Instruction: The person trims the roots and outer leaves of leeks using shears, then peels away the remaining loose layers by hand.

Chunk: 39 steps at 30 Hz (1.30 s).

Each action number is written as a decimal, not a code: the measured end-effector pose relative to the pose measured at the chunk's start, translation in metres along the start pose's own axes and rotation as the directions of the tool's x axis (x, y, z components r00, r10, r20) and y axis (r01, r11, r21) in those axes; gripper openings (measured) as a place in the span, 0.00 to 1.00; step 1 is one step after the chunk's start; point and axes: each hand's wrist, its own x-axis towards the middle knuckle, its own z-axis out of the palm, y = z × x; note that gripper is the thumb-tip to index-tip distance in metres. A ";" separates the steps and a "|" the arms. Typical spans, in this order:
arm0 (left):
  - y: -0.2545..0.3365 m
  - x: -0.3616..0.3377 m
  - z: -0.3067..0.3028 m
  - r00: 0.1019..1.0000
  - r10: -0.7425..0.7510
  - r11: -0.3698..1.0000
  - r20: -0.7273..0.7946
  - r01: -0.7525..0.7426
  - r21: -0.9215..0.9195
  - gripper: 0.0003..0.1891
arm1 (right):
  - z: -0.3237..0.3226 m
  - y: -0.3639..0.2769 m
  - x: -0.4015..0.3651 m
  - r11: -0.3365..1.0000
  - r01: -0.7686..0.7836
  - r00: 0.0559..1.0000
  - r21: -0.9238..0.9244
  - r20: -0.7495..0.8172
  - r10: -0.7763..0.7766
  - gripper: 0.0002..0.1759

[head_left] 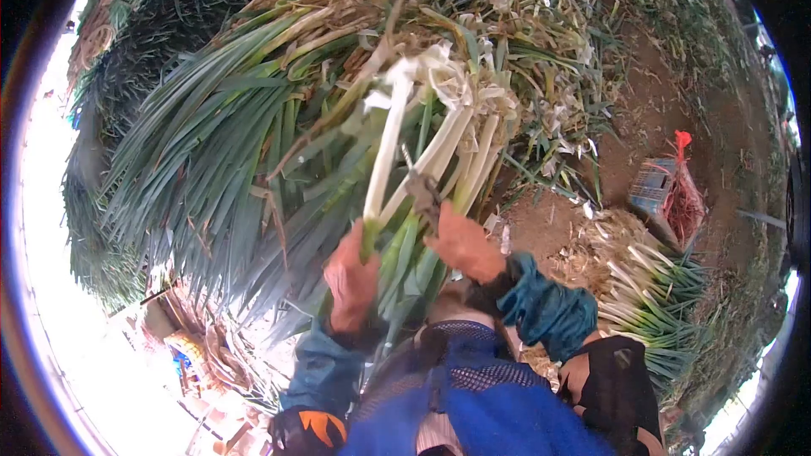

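Observation:
My left hand (pixel 351 279) is closed around the green part of a leek (pixel 389 143), whose white shank points up and away from me. Near the root end, loose pale skin looks smeared by motion. Closed as well, my right hand (pixel 465 247) grips a small dark tool with a thin tip that looks like an air blow gun (pixel 423 194). Its tip sits just right of the held leek. Beneath and beside both hands lie more leeks (pixel 480 160), their white ends away from me. The right fingertips are partly hidden behind the tool.
Long-leaved leeks (pixel 203 135) form a big heap at the left. Stripped leaves and skins (pixel 541 59) litter the ground beyond. At the right, cleaned leeks (pixel 642 287) lie in a row near a red net bag (pixel 680 207) and a blue-grey box (pixel 652 181).

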 end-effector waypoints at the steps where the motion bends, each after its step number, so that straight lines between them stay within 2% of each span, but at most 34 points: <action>1: 0.004 0.018 0.010 0.999 0.033 0.999 -0.020 -0.033 -0.003 0.29 | 0.000 0.006 -0.012 0.997 0.063 0.998 0.052 -0.022 -0.062 0.25; 3: 0.008 0.049 0.033 0.993 0.100 0.995 -0.060 -0.100 0.002 0.28 | -0.003 0.020 -0.031 0.968 0.195 0.980 0.160 -0.075 -0.185 0.24; 6: -0.026 0.052 0.110 0.980 0.199 0.970 0.029 -0.201 0.140 0.29 | -0.023 0.031 -0.027 0.983 -0.184 0.981 -0.010 -0.072 0.183 0.25; 7: -0.025 0.040 0.124 0.974 0.218 0.967 0.062 -0.224 0.118 0.28 | -0.023 0.044 -0.027 0.993 -0.114 0.986 -0.037 -0.130 0.108 0.27; 9: -0.021 -0.010 0.139 0.958 0.263 0.959 0.114 -0.272 0.076 0.28 | -0.026 0.028 -0.033 0.996 -0.054 0.997 -0.068 -0.065 0.049 0.28; 10: -0.018 -0.031 0.143 0.975 0.160 0.979 0.156 -0.177 0.100 0.25 | -0.024 0.018 -0.034 0.997 -0.021 0.999 -0.076 -0.035 0.018 0.29; 13: -0.019 -0.044 0.130 0.950 0.202 0.958 0.239 -0.242 0.152 0.17 | -0.014 0.001 -0.030 0.982 0.099 0.984 -0.160 0.161 -0.073 0.28; 15: -0.020 -0.025 0.116 0.948 0.199 0.953 0.250 -0.246 0.175 0.12 | 0.000 0.042 0.004 0.980 0.025 0.997 -0.197 0.073 -0.011 0.28; 17: -0.036 0.022 0.107 0.953 0.239 0.952 0.188 -0.268 0.148 0.07 | -0.007 0.065 0.025 0.978 -0.010 0.999 -0.209 -0.049 0.000 0.27; 19: -0.049 0.069 0.099 0.962 0.255 0.918 0.101 -0.274 0.287 0.06 | -0.014 0.069 0.029 0.981 -0.012 0.982 -0.192 -0.188 -0.025 0.26; 21: -0.069 0.108 0.098 0.956 0.275 0.908 0.101 -0.293 0.301 0.08 | -0.007 0.055 0.014 0.987 -0.018 0.995 -0.162 -0.096 0.002 0.26; 23: -0.108 0.125 0.122 0.967 0.198 0.886 0.163 -0.248 0.392 0.10 | -0.009 0.030 -0.001 0.995 0.043 0.998 -0.091 -0.037 -0.046 0.25; 26: -0.125 0.135 0.130 0.963 0.095 0.839 0.254 -0.214 0.500 0.11 | 0.004 0.025 -0.008 0.995 0.013 1.000 -0.100 0.010 -0.012 0.25; 27: -0.127 0.137 0.130 0.955 0.066 0.821 0.288 -0.216 0.529 0.12 | 0.010 0.028 -0.012 0.993 0.107 0.993 -0.044 -0.043 -0.109 0.25; 28: -0.124 0.144 0.123 0.901 -0.049 0.849 0.430 -0.190 0.493 0.14 | 0.018 0.031 -0.016 0.980 0.182 0.980 -0.085 -0.069 -0.188 0.26; 30: -0.124 0.157 0.112 0.695 -0.247 0.893 0.676 -0.108 0.438 0.19 | 0.026 0.031 -0.023 0.929 0.324 0.932 -0.178 -0.110 -0.346 0.29; 31: -0.126 0.158 0.110 0.660 -0.216 0.916 0.720 -0.119 0.384 0.28 | 0.026 0.029 -0.025 0.948 0.285 0.950 -0.144 -0.085 -0.299 0.31; 33: -0.139 0.137 0.114 0.748 -0.175 0.945 0.640 -0.055 0.323 0.27 | 0.024 0.022 -0.030 0.977 0.201 0.979 -0.071 -0.028 -0.203 0.35; 34: -0.140 0.124 0.110 0.789 -0.158 0.957 0.594 -0.026 0.289 0.27 | 0.025 0.016 -0.034 0.985 0.169 0.986 -0.043 0.022 -0.168 0.34; 36: -0.129 0.113 0.103 0.828 -0.172 0.938 0.534 -0.029 0.346 0.24 | 0.026 0.007 -0.039 0.994 0.107 0.988 -0.001 0.113 -0.106 0.31; 38: -0.104 0.102 0.088 0.852 -0.187 0.915 0.489 -0.030 0.402 0.20 | 0.036 0.002 -0.053 0.978 0.210 0.975 -0.021 0.080 -0.207 0.30; 39: -0.093 0.096 0.080 0.878 -0.144 0.891 0.457 -0.085 0.445 0.14 | 0.041 -0.001 -0.057 0.964 0.264 0.963 -0.032 0.065 -0.261 0.30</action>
